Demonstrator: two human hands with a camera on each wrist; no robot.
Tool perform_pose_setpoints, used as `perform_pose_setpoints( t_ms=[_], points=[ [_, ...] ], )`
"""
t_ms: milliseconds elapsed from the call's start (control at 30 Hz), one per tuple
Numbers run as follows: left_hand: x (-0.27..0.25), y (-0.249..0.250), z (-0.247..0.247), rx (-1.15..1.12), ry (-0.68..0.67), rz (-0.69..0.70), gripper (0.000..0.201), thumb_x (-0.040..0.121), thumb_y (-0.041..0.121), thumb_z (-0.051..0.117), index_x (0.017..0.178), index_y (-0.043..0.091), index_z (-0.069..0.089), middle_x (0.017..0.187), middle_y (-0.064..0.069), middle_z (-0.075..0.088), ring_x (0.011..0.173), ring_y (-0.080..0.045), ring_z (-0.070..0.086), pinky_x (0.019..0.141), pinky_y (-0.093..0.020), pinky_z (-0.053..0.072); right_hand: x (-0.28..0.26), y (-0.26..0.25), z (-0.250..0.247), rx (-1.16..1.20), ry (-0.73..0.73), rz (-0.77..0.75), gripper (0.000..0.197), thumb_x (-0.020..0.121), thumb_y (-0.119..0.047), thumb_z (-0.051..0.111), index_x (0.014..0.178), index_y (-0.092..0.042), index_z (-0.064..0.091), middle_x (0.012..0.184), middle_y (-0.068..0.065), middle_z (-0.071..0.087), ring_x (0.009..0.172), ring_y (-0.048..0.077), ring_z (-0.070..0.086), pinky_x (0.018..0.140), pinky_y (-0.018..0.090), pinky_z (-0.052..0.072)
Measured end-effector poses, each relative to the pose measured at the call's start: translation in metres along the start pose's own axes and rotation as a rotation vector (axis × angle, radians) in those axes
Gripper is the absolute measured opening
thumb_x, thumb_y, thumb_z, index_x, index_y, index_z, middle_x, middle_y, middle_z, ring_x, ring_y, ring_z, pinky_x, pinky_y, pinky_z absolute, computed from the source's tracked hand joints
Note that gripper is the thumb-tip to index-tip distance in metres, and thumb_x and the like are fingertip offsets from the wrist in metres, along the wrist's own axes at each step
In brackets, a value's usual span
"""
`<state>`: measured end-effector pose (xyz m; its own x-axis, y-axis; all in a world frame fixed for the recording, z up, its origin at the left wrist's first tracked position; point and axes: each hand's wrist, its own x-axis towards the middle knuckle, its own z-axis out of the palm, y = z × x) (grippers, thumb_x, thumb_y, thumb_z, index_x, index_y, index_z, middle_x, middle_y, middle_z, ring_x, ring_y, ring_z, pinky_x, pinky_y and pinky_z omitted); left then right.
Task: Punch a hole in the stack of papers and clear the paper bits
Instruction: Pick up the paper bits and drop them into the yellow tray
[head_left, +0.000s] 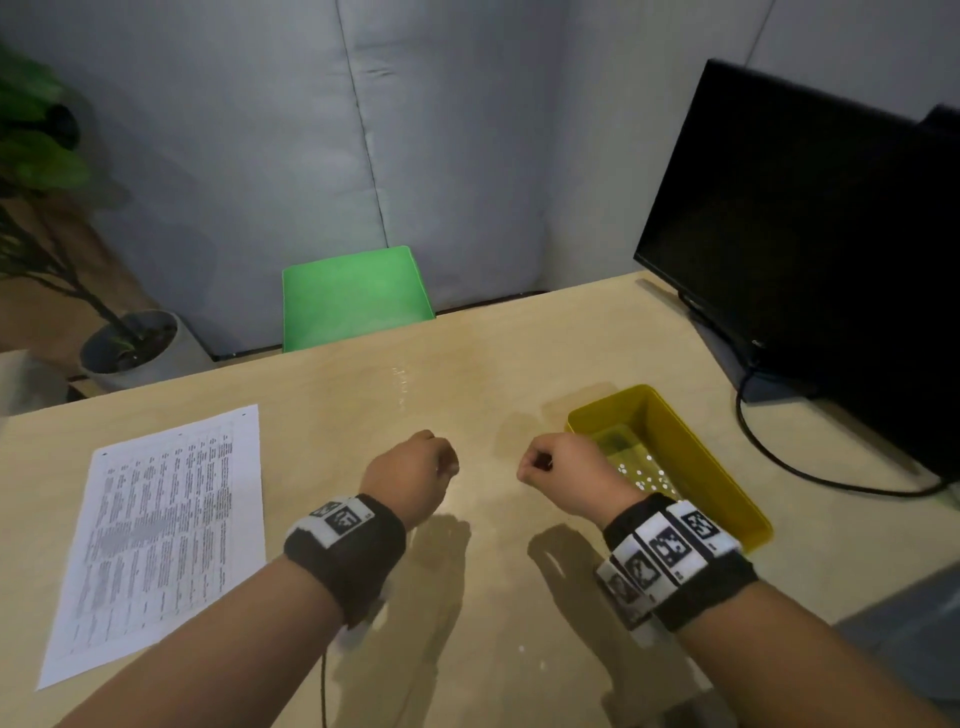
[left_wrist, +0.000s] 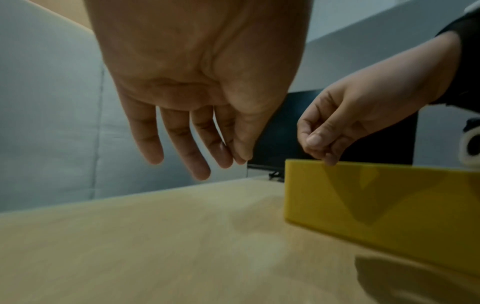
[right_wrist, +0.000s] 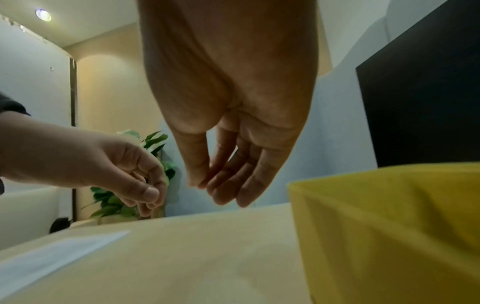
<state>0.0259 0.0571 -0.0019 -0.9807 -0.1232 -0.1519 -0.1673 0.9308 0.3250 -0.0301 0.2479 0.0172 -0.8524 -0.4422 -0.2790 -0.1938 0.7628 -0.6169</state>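
Observation:
A stack of printed papers (head_left: 161, 540) lies flat at the left of the wooden table (head_left: 467, 374); its edge shows as a pale sheet (right_wrist: 52, 257) in the right wrist view. A yellow bin (head_left: 691, 447) stands at the right, with several white paper bits (head_left: 649, 473) on its floor. My left hand (head_left: 441, 465) hovers over the table's middle, fingers hanging relaxed and empty (left_wrist: 197, 156). My right hand (head_left: 530, 467) hovers just left of the bin (left_wrist: 376, 205), fingers loosely down with the thumb against them (right_wrist: 223, 185), holding nothing I can see. No hole punch is in view.
A black monitor (head_left: 805, 234) stands at the back right, and its cable (head_left: 779, 457) loops over the table behind the bin. A green chair (head_left: 353, 296) and a potted plant (head_left: 130, 338) stand beyond the far edge. Two tiny white specks (head_left: 543, 665) lie near the front.

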Motion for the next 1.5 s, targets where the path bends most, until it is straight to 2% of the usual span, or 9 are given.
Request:
perform_pose_setpoints(
  t_ms=[100,267,567,733,933,1200,1300,1433,1500],
  points=[
    [0.012,0.041,-0.015,-0.043,0.060,0.104,0.019,0.095,0.030,0.048,0.099,0.027,0.066,0.104,0.005,0.060,0.092,-0.017,0.061,0.066,-0.026,0.040,-0.010,0.007,-0.037,-0.015,0.054,0.035,0.011,0.090,-0.023,0.063,0.088,-0.014,0.069,0.083,-0.005,0.063,0.081,0.011,0.058,0.068,0.023,0.047],
    [0.029,0.109,-0.026,-0.017,0.077,0.277,0.021,0.095,0.026,0.045,0.099,0.026,0.066,0.104,0.004,0.060,0.090,-0.020,0.060,0.064,-0.026,0.034,-0.027,0.033,-0.090,-0.075,0.102,0.111,0.008,0.089,-0.021,0.063,0.091,-0.017,0.070,0.090,-0.001,0.069,0.089,0.013,0.064,0.083,0.031,0.053],
    [0.061,0.173,-0.012,0.186,-0.147,0.390,0.026,0.094,0.025,0.044,0.106,0.021,0.066,0.107,-0.003,0.061,0.093,-0.025,0.061,0.066,-0.031,0.041,-0.038,0.071,-0.131,-0.135,0.058,0.210,0.018,0.092,-0.019,0.058,0.102,-0.013,0.071,0.100,0.005,0.070,0.096,0.019,0.063,0.084,0.031,0.049],
    [0.070,0.184,-0.003,0.225,-0.141,0.369,0.027,0.093,0.031,0.045,0.107,0.025,0.067,0.105,0.001,0.064,0.090,-0.021,0.061,0.063,-0.029,0.038,-0.039,0.082,-0.139,-0.145,0.050,0.203,0.021,0.093,-0.020,0.059,0.106,-0.011,0.072,0.105,0.006,0.071,0.101,0.020,0.063,0.086,0.028,0.046],
    [0.068,0.192,-0.010,0.239,-0.070,0.356,0.023,0.089,0.025,0.049,0.090,0.024,0.072,0.092,0.000,0.070,0.074,-0.021,0.058,0.049,-0.024,0.030,-0.037,0.087,-0.142,-0.173,0.063,0.151,0.017,0.086,-0.022,0.069,0.097,-0.012,0.075,0.097,0.003,0.073,0.095,0.016,0.065,0.087,0.031,0.052],
    [0.065,0.192,-0.016,0.145,-0.006,0.350,0.006,0.084,0.024,0.057,0.083,0.023,0.062,0.096,0.000,0.062,0.084,-0.021,0.059,0.050,-0.022,0.026,-0.035,0.087,-0.144,-0.111,0.102,0.143,0.020,0.078,-0.022,0.077,0.088,-0.008,0.067,0.085,0.004,0.068,0.083,0.018,0.064,0.077,0.032,0.052],
    [0.063,0.189,-0.015,0.163,-0.011,0.345,0.009,0.087,0.021,0.052,0.090,0.022,0.061,0.099,-0.001,0.062,0.086,-0.022,0.059,0.057,-0.025,0.032,-0.035,0.086,-0.143,-0.101,0.112,0.148,0.018,0.079,-0.019,0.075,0.088,-0.007,0.067,0.086,0.005,0.068,0.085,0.019,0.064,0.076,0.030,0.051],
    [0.060,0.170,-0.017,0.145,-0.057,0.296,0.029,0.091,0.016,0.045,0.115,0.026,0.057,0.113,0.001,0.062,0.097,-0.022,0.060,0.067,-0.029,0.043,-0.035,0.078,-0.134,-0.074,0.099,0.139,0.012,0.084,-0.020,0.070,0.091,-0.010,0.069,0.091,0.004,0.069,0.090,0.017,0.063,0.083,0.032,0.052],
    [0.055,0.152,-0.019,0.151,-0.063,0.268,0.037,0.090,0.009,0.043,0.119,0.027,0.058,0.115,0.002,0.062,0.100,-0.022,0.061,0.071,-0.029,0.047,-0.036,0.069,-0.127,-0.061,0.089,0.108,0.011,0.088,-0.020,0.066,0.094,-0.012,0.070,0.096,0.002,0.069,0.094,0.016,0.062,0.085,0.030,0.050]
  ],
)
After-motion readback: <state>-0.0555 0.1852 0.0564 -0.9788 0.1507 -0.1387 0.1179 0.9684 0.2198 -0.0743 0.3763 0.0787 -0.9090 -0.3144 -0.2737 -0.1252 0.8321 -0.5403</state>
